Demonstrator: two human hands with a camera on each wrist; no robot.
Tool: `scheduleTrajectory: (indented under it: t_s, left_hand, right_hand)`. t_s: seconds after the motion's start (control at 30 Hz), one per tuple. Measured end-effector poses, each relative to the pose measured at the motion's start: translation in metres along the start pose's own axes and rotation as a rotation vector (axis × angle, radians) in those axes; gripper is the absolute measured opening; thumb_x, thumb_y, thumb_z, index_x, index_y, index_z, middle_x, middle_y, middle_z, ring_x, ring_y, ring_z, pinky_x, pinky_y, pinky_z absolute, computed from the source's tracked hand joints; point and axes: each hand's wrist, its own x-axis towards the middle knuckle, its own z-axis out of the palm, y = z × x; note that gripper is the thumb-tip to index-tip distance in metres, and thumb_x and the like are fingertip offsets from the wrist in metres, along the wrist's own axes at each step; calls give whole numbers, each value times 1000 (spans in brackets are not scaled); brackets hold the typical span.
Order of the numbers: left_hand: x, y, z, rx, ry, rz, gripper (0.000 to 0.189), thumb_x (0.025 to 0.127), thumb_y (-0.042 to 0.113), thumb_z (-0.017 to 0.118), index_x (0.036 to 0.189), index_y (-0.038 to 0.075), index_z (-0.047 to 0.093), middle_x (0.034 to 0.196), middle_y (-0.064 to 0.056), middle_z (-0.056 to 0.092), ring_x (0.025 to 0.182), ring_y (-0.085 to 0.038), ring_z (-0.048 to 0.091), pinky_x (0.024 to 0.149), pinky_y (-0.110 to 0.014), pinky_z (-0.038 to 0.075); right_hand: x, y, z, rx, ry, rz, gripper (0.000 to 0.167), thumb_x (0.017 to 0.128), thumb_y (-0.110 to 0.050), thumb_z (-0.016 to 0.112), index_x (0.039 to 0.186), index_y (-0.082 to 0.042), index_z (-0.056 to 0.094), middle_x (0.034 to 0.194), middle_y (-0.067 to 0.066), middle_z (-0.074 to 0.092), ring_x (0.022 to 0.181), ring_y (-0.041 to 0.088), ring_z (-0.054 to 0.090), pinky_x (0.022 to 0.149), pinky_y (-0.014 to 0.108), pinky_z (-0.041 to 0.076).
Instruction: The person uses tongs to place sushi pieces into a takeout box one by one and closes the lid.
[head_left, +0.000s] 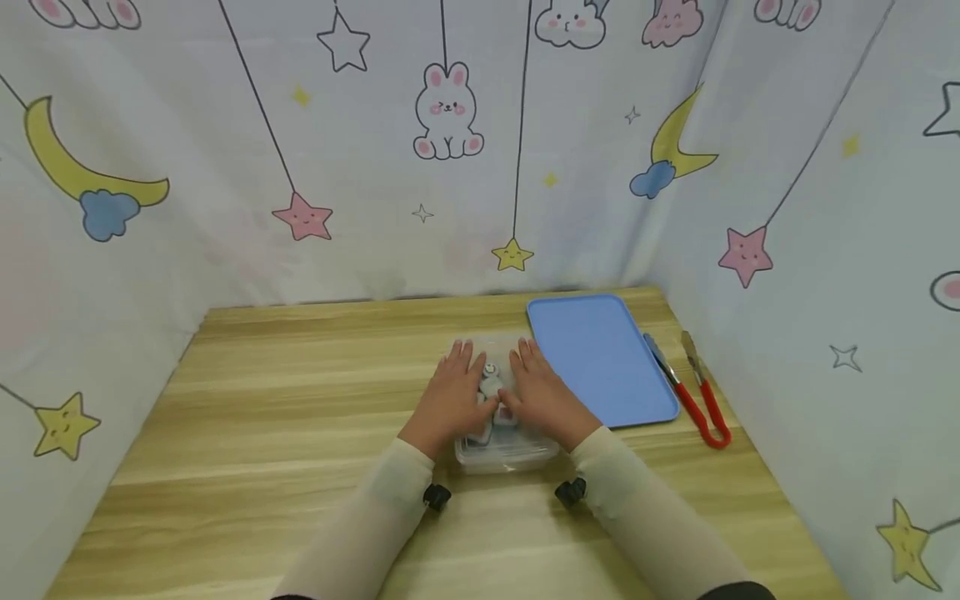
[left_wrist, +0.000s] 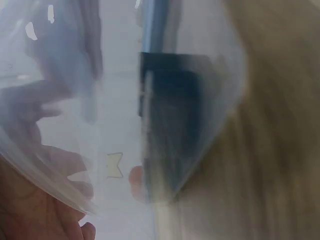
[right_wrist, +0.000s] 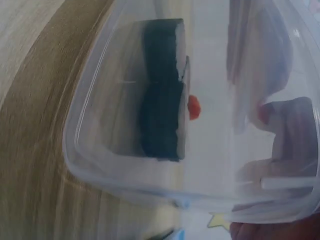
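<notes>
A clear plastic box (head_left: pixel 506 458) with a see-through lid stands mid-table, several sushi roll pieces (head_left: pixel 491 387) inside. Through its wall in the right wrist view, two dark-wrapped sushi rolls (right_wrist: pixel 164 100) stand by an orange-red bit (right_wrist: pixel 194 107); a dark roll (left_wrist: pixel 175 110) also shows, blurred, in the left wrist view. My left hand (head_left: pixel 450 400) rests on the left part of the lid, fingers extended forward. On the right part lies my right hand (head_left: pixel 549 402), its fingers likewise extended. The two thumbs point inward over the lid, close to each other.
A blue tray (head_left: pixel 600 358) lies at the back right, beside the box. Red-handled tongs (head_left: pixel 708 417) lie spread to the right of it. Patterned white cloth (head_left: pixel 375 167) hangs behind and beside the wooden table (head_left: pixel 300 392).
</notes>
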Motion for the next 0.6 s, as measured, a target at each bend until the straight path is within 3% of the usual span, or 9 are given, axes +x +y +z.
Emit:
scheduleTrajectory:
  t_s: [0.4, 0.6]
  left_hand:
    - [-4, -2, 7, -98, 34, 3, 78, 103, 51, 54, 165, 12, 29, 172, -16, 13, 160, -31, 4, 124, -57, 14]
    - [-16, -15, -11, -181, 96, 11, 82, 98, 48, 65, 166, 19, 28, 171, -18, 16, 159, -39, 6, 124, -60, 9]
  right_hand:
    - [-2, 4, 5, 83, 27, 26, 77, 107, -40, 55, 163, 2, 23, 171, 24, 7, 159, 37, 0, 124, 53, 17]
    - [-10, 11, -16, 111, 104, 38, 85, 103, -44, 62, 166, -6, 19, 172, 22, 6, 158, 42, 3, 120, 63, 21]
